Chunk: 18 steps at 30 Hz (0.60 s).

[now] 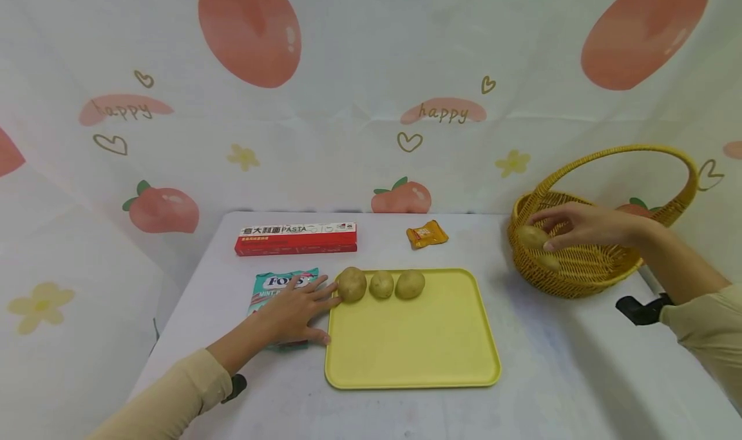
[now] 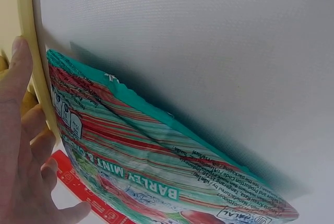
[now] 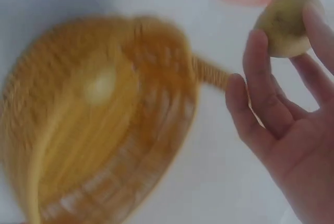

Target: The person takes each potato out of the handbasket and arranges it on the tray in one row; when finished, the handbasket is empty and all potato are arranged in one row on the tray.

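Note:
My right hand [image 1: 591, 225] pinches a potato [image 3: 288, 21] between thumb and fingertips, over the left side of the wicker basket [image 1: 580, 285]. Another potato [image 1: 548, 261] lies inside that basket. Three potatoes line the far edge of the yellow tray [image 1: 413, 343]: a larger left potato [image 1: 351, 284], a middle potato [image 1: 381, 285] and a right potato [image 1: 410, 284]. With its fingers spread, my left hand [image 1: 294, 314] rests at the tray's left rim, fingertips right by the larger potato. Beneath that hand is a green mint candy bag [image 2: 130, 145], partly hidden in the head view.
Behind the tray, a red and white pasta box [image 1: 296, 239] lies on the left and a small orange packet [image 1: 427, 234] near the middle. The basket's tall handle [image 1: 632, 149] arches above its opening. A fruit-printed cloth [image 1: 324, 143] hangs behind the table.

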Available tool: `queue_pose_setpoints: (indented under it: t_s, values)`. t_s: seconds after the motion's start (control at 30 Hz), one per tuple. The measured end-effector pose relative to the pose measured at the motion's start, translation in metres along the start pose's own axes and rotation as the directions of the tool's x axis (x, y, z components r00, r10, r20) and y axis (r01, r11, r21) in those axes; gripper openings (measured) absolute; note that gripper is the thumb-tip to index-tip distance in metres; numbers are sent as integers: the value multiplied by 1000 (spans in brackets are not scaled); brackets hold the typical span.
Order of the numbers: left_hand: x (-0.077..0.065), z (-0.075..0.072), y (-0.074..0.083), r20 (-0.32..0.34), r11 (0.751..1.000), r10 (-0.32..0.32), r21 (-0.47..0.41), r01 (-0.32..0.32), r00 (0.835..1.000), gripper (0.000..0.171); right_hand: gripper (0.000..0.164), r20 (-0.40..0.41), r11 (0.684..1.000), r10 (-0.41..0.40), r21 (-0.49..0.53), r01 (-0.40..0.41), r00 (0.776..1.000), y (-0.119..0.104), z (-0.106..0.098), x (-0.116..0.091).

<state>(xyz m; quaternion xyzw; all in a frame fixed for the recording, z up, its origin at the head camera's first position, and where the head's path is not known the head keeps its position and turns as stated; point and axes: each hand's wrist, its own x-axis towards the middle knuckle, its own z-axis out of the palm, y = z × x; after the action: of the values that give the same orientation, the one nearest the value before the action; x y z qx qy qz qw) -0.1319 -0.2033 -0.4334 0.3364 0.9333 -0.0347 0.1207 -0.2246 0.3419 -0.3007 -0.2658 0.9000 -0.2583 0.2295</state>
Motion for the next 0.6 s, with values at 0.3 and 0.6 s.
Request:
queue_pose_setpoints:
  t_s: [0.3, 0.6]
  values:
    - [0, -1, 0, 1, 1000, 2, -3, -2, 1000, 81, 52, 67, 977, -155, 161, 142, 986, -25, 61, 53]
    - [0, -1, 0, 16, 1000, -8, -11, 8, 1000, 82, 45, 19, 978, -202, 61, 201, 979, -31, 135, 101]
